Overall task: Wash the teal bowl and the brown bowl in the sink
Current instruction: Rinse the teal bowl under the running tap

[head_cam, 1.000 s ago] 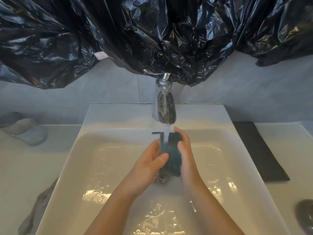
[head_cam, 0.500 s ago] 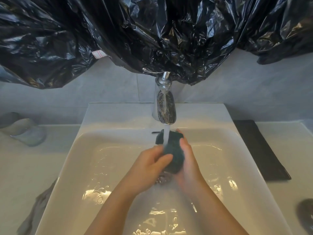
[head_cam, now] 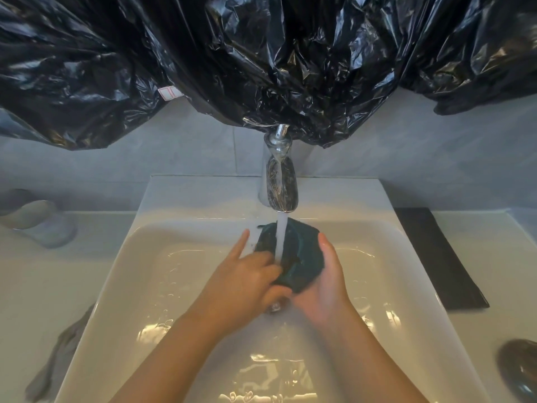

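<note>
Two-handed grip on teal bowl (under tap)

our left hand and the water stream cover part of the teal bowl; at four o'clock a blurred dark object is cut by the edge.

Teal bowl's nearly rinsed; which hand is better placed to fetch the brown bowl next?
Right, probably. The brown bowl sits on the counter right of the sink, on the right hand's side. The left hand could keep the teal bowl.
</note>
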{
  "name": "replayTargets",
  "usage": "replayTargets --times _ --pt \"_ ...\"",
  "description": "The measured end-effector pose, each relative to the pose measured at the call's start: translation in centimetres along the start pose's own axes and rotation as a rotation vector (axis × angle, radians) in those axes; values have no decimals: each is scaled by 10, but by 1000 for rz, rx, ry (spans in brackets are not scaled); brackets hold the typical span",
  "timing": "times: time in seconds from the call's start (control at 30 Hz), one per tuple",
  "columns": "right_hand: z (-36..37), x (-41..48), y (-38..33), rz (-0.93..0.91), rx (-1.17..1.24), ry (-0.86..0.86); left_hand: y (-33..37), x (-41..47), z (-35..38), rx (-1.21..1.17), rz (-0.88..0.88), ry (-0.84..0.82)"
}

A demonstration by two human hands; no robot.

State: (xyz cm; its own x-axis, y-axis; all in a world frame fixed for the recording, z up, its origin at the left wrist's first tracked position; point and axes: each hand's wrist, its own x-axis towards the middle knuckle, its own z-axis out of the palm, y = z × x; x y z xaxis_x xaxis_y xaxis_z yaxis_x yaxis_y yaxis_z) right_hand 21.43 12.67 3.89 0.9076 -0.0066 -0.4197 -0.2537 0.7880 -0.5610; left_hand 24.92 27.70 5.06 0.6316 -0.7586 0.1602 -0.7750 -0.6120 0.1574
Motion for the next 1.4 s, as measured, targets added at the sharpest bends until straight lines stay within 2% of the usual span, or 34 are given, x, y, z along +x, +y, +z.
replayTargets --times 0.03,0.1,0.23,0.33,0.43,0.53,0.63,0.7,0.8,0.87,0.97,1.07,1.17,1.23,1.33,1.4 --pt "-1 1 1 21 35 4 -4 1 -1 47 27 34" --pt "-1 3 2 51 79 5 -5 4 -6 -47 67 52" --pt "-2 2 6 37 128 -3 23 7 -7 -250 -110 124" --pt "-7 3 5 -18 88 17 29 5 -3 -301 -52 100" --pt "-6 3 0 -2 65 -4 4 5 -6 -120 114 28" --pt "-3 2 4 -7 43 -7 2 8 -9 -124 63 -2" --pt "-2 -1 7 -26 27 -55 17 10 -10 -229 -30 -19" --pt "-2 -2 5 -16 16 -84 16 9 -8 -203 21 25" --pt "-5 4 7 47 -8 -57 4 7 -1 -25 134 50" --pt "-7 7 11 84 -34 -63 -3 4 3 -28 93 2" --pt "-12 9 15 20 -66 -80 -1 2 6 -27 12 -49" --pt "-13 9 15 -73 -127 -100 7 8 4 -68 -12 -10" --pt "-13 8 10 -120 -177 -56 3 10 -1 -65 103 14" --pt "-14 7 6 -112 -195 -45 -7 9 -3 62 179 23" --pt "-13 6 5 -124 -316 -16 -11 8 -10 240 150 -84" --pt "-12 6 7 -134 -406 -5 -5 7 -9 174 128 -181"
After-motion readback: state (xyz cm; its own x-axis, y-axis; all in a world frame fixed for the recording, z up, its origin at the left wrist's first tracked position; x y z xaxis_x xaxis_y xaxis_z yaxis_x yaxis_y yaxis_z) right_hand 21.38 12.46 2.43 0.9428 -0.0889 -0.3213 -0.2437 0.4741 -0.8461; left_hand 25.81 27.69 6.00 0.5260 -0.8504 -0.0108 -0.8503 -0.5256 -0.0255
